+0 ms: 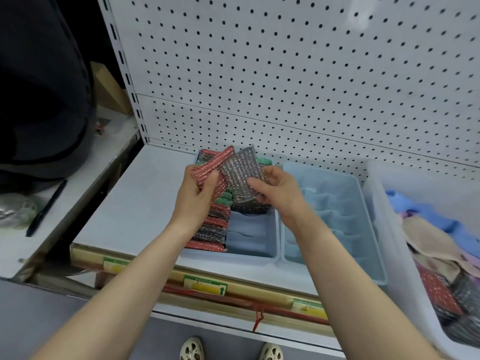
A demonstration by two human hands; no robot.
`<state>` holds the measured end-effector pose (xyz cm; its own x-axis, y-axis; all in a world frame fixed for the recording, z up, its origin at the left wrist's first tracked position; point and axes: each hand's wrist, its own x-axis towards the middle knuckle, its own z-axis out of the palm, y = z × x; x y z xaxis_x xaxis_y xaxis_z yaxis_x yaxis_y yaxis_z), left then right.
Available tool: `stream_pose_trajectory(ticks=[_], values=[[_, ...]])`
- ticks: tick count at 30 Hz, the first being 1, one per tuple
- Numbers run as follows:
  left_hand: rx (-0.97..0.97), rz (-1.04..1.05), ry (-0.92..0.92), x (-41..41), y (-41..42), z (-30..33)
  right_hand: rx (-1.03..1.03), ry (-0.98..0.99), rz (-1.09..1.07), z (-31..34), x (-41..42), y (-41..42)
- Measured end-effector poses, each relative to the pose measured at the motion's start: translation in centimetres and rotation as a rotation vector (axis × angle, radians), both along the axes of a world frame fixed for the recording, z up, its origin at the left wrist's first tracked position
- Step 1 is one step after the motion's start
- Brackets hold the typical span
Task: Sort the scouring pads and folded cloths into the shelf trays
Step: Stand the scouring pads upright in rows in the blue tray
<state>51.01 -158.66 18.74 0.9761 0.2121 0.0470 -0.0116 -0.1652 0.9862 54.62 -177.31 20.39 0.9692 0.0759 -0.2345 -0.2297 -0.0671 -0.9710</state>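
Nearest the camera, your forearms reach over the shelf edge (233, 294) toward the left tray (272, 240). Your left hand (197, 196) pinches a red scouring pad (215, 162), thumb across its face and fingers curled behind. Your right hand (275, 188) holds a grey scouring pad (241, 170), fingers curled round its lower edge. Both pads are lifted above the tray and overlap at one corner.

The tray's left column holds a row of pads (215, 227) standing on edge; its right column shows bare dividers toward the front. The second tray (335, 211) alongside appears unfilled. The clear bin (376, 193) on your right holds folded cloths (428, 229) and more pads.

Recommendation: separate the two pads fully before lowering either, as the mesh faces will likely snag on each other. Seat one at a time, on edge, between dividers in the open slots. Press each down square so it does not tip the neighbouring row. Reserve the second tray for cloths, in my judgement.
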Motion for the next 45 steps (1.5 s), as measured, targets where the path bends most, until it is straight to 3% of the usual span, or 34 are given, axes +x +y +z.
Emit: stream_pose_trajectory(ticks=[4,6,11,16,21,26,29,33,35,37,39,42,45], values=[[0.095,0.079,-0.005,-0.2,1.1,-0.5,-0.707,-0.310,0.059,-0.5,0.0,-3.4],[0.159,0.080,0.031,-0.3,1.4,-0.9,-0.955,-0.408,0.141,-0.8,-0.2,-3.8],[0.282,0.051,0.077,-0.5,1.2,-1.4,-1.284,-0.646,0.231,-1.9,-0.1,-0.9],[0.402,0.025,0.077,-0.7,1.2,-1.6,-1.506,-0.628,0.373,-3.7,-0.3,-0.2],[0.439,0.015,0.066,-0.6,1.3,-1.7,-1.385,-0.695,0.312,-3.6,0.1,0.1],[0.381,-0.016,0.063,-0.6,1.6,-1.3,-1.295,-0.581,0.327,-3.5,0.2,0.3],[0.265,0.023,0.031,-0.7,1.7,-0.8,-0.939,-0.502,0.130,-2.7,-0.1,0.6],[0.099,-0.025,-0.013,-1.0,0.2,-0.2,-0.320,-0.081,0.181,-1.8,-0.9,1.3],[0.099,-0.055,-0.019,-1.2,-0.6,-0.3,0.035,0.053,0.162,-1.7,-1.3,1.4],[0.214,-0.082,-0.040,-1.5,-0.8,-0.6,0.250,0.086,0.067,-1.2,-1.4,0.9],[0.450,-0.147,-0.045,-1.9,-0.4,-1.6,0.256,0.039,-0.009,-0.8,-1.5,-0.2],[0.818,-0.271,-0.029,-2.5,0.4,-3.3,0.050,-0.112,-0.019,-0.2,-1.9,-2.3],[0.923,-0.303,-0.071,-2.5,0.7,-3.9,-0.182,-0.248,0.087,0.3,-2.6,-3.6]])
